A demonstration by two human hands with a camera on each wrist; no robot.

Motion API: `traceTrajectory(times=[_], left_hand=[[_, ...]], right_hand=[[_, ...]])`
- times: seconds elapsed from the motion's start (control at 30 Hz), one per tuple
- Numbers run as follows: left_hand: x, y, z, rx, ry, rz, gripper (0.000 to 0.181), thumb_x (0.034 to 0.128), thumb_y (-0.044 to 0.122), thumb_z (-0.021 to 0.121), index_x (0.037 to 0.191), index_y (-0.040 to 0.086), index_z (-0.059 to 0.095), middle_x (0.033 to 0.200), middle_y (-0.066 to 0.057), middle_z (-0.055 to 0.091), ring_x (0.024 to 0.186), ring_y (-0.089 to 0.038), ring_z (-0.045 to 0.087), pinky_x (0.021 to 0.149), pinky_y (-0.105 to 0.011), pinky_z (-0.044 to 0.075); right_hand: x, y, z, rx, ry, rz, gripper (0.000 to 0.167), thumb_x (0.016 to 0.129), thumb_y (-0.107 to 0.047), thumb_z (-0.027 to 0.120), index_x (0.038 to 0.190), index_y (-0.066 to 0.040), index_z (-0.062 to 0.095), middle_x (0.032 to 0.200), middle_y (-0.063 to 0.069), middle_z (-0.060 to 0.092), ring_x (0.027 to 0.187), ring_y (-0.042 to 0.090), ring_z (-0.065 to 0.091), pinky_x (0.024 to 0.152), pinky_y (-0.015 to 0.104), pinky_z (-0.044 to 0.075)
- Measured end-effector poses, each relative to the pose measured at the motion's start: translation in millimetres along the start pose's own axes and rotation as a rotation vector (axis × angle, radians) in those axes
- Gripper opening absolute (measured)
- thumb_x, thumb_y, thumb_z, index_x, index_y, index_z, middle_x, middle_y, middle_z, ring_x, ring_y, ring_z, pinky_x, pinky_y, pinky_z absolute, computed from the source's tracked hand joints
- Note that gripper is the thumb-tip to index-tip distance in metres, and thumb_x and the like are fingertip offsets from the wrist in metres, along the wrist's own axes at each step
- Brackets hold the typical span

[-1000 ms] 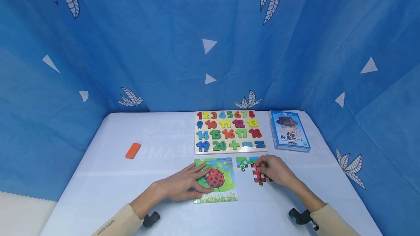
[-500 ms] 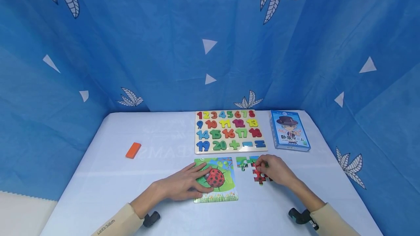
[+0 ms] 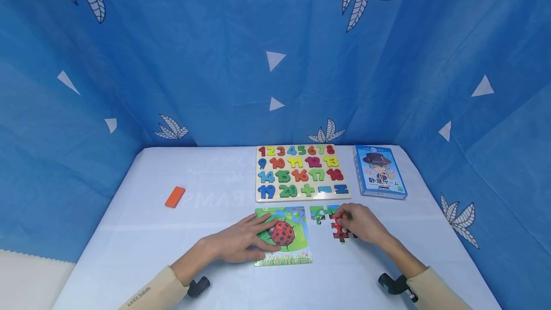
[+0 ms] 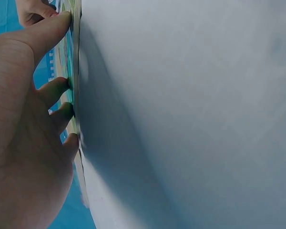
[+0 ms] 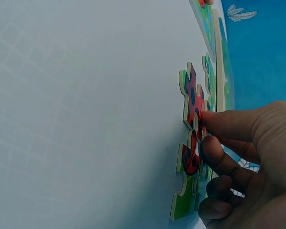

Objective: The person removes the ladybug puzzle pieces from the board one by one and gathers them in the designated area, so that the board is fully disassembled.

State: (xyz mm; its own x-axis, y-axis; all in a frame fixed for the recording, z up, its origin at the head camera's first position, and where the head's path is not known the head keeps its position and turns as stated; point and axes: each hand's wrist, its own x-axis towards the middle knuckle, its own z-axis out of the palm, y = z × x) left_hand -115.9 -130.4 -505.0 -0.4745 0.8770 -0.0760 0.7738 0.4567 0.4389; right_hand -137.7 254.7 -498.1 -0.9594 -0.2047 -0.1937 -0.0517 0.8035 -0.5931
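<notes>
My left hand lies with fingers spread on the ladybug picture board; in the left wrist view the hand's fingertips press on its face. To the right, my right hand pinches a puzzle piece with thumb and forefinger among red ladybug pieces. In the right wrist view, the thumb of this hand touches a red, dark-spotted piece, and its other fingers are bent. Green-and-blue pieces lie just behind. My right fingers partly hide the pieces under them.
Behind the picture board stretches a wooden number board. A blue box lies at the back right, and an orange block at the left on the white table. Blue cloth hangs around the back and sides.
</notes>
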Motion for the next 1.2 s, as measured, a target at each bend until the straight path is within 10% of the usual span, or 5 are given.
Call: traceTrajectory(times=[1.2], left_hand=[[2.1, -2.5, 3.7, 0.067, 0.068, 0.019, 0.041, 0.1039, 0.026, 0.057, 0.139, 0.048, 0.056, 0.164, -0.005, 0.031, 0.153, -0.033, 0.023, 0.119, -0.06, 0.025]], right_hand=[[6.8, -26, 19, 0.095, 0.022, -0.108, 0.005, 0.095, -0.02, 0.071, 0.099, -0.019, 0.074, 0.077, -0.006, 0.059, 0.07, 0.013, 0.055, 0.056, 0.023, 0.044]])
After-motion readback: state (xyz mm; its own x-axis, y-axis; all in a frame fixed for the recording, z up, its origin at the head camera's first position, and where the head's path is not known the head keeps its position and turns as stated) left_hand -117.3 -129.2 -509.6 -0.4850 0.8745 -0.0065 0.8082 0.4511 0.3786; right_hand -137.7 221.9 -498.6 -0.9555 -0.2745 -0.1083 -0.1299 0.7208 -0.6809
